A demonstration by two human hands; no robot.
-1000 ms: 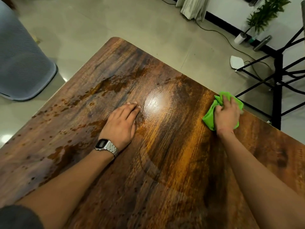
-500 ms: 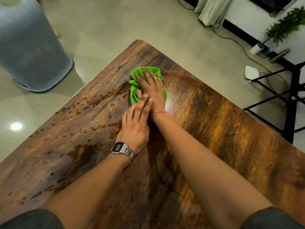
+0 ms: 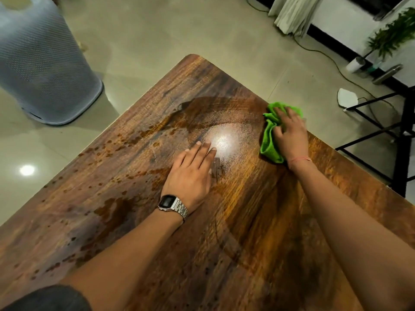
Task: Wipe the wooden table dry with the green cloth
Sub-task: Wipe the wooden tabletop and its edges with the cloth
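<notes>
The wooden table [image 3: 258,232] fills the view, its far corner pointing away from me. Dark water drops and puddles [image 3: 116,212] lie along its left side, and a damp wiped arc shows near the far corner. The bunched green cloth [image 3: 270,133] sits at the table's right edge. My right hand [image 3: 289,135] lies on top of it, fingers bent over the folds, pressing it to the wood. My left hand [image 3: 190,176], a metal watch on its wrist, rests flat on the table's middle with straight fingers, holding nothing.
A grey mesh basket [image 3: 38,63] stands on the tiled floor at the far left. A black metal frame [image 3: 402,135] stands close to the table's right edge. Beyond it are a cable, a white object [image 3: 347,97] and a potted plant [image 3: 390,39] by the wall.
My right hand has swept the cloth from beside my left hand near the far corner to the right edge, leaving a damp arc. My left hand has stayed flat in place.
</notes>
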